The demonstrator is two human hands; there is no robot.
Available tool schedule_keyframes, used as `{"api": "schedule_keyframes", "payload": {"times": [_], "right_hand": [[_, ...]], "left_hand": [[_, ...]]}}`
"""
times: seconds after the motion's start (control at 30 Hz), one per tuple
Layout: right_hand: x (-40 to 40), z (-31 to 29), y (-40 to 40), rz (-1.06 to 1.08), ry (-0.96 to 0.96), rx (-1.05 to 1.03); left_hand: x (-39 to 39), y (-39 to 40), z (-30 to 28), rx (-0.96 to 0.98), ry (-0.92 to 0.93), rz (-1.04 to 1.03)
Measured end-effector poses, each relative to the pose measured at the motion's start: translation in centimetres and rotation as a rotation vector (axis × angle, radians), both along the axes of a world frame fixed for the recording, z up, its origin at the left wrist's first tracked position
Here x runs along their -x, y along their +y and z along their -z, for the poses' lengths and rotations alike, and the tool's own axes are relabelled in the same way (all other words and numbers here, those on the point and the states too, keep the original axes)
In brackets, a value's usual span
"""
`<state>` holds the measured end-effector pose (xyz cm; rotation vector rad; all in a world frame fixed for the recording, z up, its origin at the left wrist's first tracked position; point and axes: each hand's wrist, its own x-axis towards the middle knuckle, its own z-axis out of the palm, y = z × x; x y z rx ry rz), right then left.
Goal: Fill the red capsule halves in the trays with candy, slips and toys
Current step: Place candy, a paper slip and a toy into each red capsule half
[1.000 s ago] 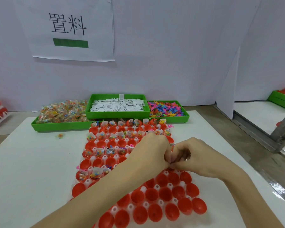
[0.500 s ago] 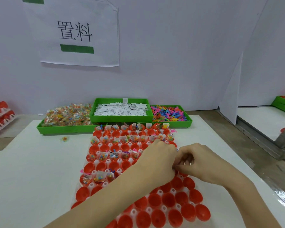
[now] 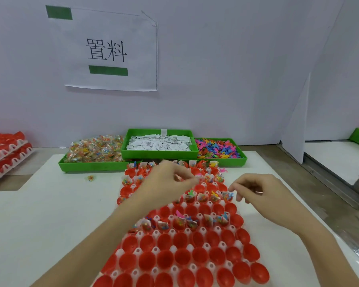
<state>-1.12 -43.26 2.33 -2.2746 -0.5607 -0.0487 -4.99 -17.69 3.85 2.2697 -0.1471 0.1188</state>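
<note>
A white tray (image 3: 175,249) of red capsule halves (image 3: 166,259) lies on the table before me. Its near rows are empty. Further back, some rows hold candy bags, slips and toys, such as the filled row (image 3: 203,196). My left hand (image 3: 166,183) hovers blurred over the tray's far middle with its fingers curled; what it holds, if anything, is unclear. My right hand (image 3: 255,191) hangs over the tray's right edge beside the last filled capsule (image 3: 228,195), its fingers loosely curled with nothing visible in them.
Three green bins stand behind the tray: candy bags (image 3: 93,150) on the left, white slips (image 3: 158,142) in the middle, coloured toys (image 3: 216,148) on the right. One loose candy (image 3: 91,178) lies on the table. Stacked capsule trays (image 3: 4,150) sit far left; a white partition (image 3: 296,121) stands right.
My hands were pressed together over the tray's middle; now they have parted. The left has moved toward the far rows and the right out to the tray's right edge. The camera tilted up.
</note>
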Motion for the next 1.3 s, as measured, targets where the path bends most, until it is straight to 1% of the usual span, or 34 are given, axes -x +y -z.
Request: {"api": "schedule_keyframes", "payload": {"times": [0.07,0.17,0.23,0.3,0.37,0.43,0.53,0.67,0.77,0.9,0.97,1.03,1.17,1.23,1.3], "right_hand": [[0.0,0.0,0.3,0.006,-0.035,-0.041],[0.2,0.3,1.2,-0.002,-0.085,-0.072],[0.4,0.6,1.8,-0.015,-0.11,-0.085],[0.5,0.8,2.3,-0.028,-0.13,-0.086],[0.6,1.0,2.6,-0.037,-0.153,-0.072],[0.7,1.2,2.9,-0.045,-0.172,-0.054],[0.8,1.4,3.2,-0.055,-0.168,-0.044],[1.0,1.5,3.5,-0.065,-0.173,-0.037],[1.1,1.5,3.6,-0.07,-0.174,-0.036],[1.1,1.5,3.7,-0.07,-0.164,-0.021],[1.1,1.5,3.7,-0.071,-0.159,-0.022],[1.1,1.5,3.7,-0.07,-0.161,-0.021],[1.0,1.6,3.6,-0.069,-0.163,-0.022],[1.0,1.5,3.5,-0.069,-0.166,-0.021],[1.1,1.5,3.5,-0.07,-0.168,-0.021]], "left_hand": [[-0.8,3.0,0.6,-0.026,-0.154,-0.174],[-1.9,8.1,1.4,-0.178,-0.3,-0.414],[-2.7,11.9,2.0,-0.307,-0.337,-0.557],[-3.2,15.5,2.6,-0.425,-0.31,-0.653],[-3.5,18.2,3.2,-0.524,-0.227,-0.663],[-3.6,19.8,3.8,-0.607,-0.178,-0.601],[-3.8,20.9,4.4,-0.698,-0.143,-0.511],[-4.0,20.9,4.2,-0.779,-0.137,-0.453],[-3.8,20.5,3.7,-0.801,-0.139,-0.469],[-3.6,19.4,2.9,-0.925,-0.07,-0.539],[-3.5,18.8,2.7,-0.974,-0.088,-0.562],[-3.5,18.6,2.6,-0.929,-0.191,-0.588],[-2.6,17.7,2.2,-0.712,-0.432,-0.634],[-2.0,16.8,2.0,-0.589,-0.471,-0.645],[-1.4,15.9,2.1,-0.449,-0.462,-0.648]]}}
